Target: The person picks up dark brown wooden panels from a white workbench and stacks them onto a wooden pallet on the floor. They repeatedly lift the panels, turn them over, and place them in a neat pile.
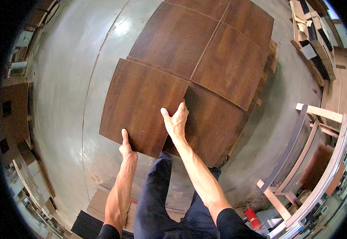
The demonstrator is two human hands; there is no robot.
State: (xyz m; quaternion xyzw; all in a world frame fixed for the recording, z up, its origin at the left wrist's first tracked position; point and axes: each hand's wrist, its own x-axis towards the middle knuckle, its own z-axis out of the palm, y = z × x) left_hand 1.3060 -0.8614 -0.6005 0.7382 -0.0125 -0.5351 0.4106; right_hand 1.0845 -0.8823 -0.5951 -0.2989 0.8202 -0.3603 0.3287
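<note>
Your left hand (126,148) pinches the near edge of the dark brown panel (141,104) at frame centre-left, thumb on top. Your right hand (176,121) lies flat and spread on its right edge, where it overlaps the stacked panels (213,59) filling the upper centre. The panel extends up and left from both hands.

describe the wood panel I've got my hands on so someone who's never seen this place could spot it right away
On the grey concrete floor lies a stack of dark brown square panels. Yours is the near-left panel, with the left hand at its near edge and the right hand at its right corner. Unlike the others, it sits skewed on top.
</note>
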